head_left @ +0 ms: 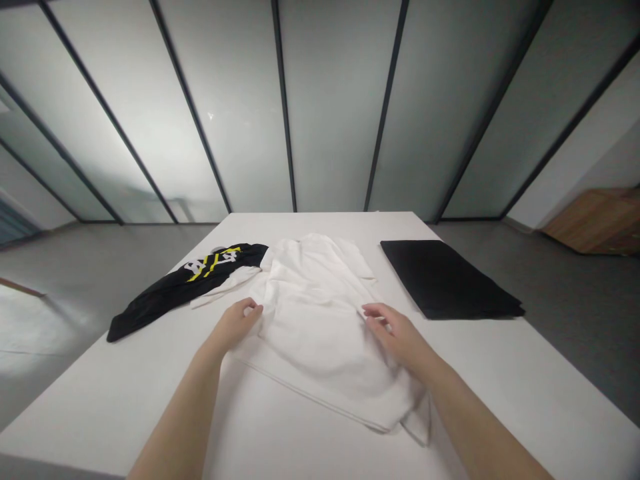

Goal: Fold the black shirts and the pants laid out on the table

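While the left hand (238, 325) and right hand (399, 335) curl at the sides of the white shirt (313, 333) — whether either grip pinches fabric, I cannot tell — even, gentle tension would limit creases.

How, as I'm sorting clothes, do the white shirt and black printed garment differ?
The white shirt looks plain; the black printed garment bears white and yellow markings. The white shirt spreads wide, left hand and right hand at its sides; the black printed garment lies long and narrow, away from both hands. Both rest on the white table.
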`<state>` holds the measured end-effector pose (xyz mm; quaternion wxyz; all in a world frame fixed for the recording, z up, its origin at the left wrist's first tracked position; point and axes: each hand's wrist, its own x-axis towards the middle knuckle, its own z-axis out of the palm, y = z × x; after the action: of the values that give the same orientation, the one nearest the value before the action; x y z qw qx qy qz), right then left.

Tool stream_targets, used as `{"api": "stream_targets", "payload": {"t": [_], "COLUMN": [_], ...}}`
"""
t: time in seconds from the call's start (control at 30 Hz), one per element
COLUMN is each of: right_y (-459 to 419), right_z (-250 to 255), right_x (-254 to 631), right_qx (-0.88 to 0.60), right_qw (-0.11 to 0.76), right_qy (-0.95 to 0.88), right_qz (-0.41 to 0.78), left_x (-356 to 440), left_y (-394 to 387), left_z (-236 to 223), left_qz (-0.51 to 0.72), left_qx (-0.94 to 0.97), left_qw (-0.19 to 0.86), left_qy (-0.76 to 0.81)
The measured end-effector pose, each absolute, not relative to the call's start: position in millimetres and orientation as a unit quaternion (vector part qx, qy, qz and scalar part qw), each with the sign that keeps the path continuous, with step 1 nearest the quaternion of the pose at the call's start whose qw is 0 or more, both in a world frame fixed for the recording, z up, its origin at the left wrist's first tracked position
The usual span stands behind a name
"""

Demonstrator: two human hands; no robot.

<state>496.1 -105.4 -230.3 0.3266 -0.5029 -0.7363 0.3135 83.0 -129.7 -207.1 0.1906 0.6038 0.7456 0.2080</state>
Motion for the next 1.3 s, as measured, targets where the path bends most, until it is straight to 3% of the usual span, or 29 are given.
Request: {"api": "stream_targets", "payload": {"t": [0.17,0.33,0.4,0.57,0.83,1.13,1.3], "right_y": [-121.7,-115.1,-109.6,-99.5,-88.5,-87.3,-99.0], "right_z": [-244.7,-250.3,-249.8,-249.0,-272.6,-265.6,-238.8], "right_x": [486.6,495.2,497.4,498.6,505.9,503.7,494.2], "right_qx": [-0.448,-0.49,-0.495,-0.537,-0.553,-0.548,-0.565], "right_qw": [0.149,0.139,0.17,0.224,0.265,0.19,0.163], "right_qy": [-0.839,-0.826,-0.82,-0.778,-0.774,-0.806,-0.795], "right_qz": [0.273,0.241,0.232,0.235,0.158,0.118,0.147], "left_x": [92.0,88.7,85.5,76.8,84.6,92.6,92.7], "left_y": [-146.3,-155.0,-152.2,-133.7,-123.9,-121.0,-115.9], "left_z": [-190.8,-192.2,-197.8,-216.7,-251.8,-246.8,-243.1], "left_qz": [0.179,0.083,0.125,0.288,0.159,0.151,0.274], "left_qx": [0.644,0.605,0.602,0.582,0.579,0.578,0.604], "left_qw": [0.346,0.566,0.537,0.265,-0.011,0.006,0.124], "left_qy": [0.659,0.553,0.577,0.713,0.799,0.802,0.739]}}
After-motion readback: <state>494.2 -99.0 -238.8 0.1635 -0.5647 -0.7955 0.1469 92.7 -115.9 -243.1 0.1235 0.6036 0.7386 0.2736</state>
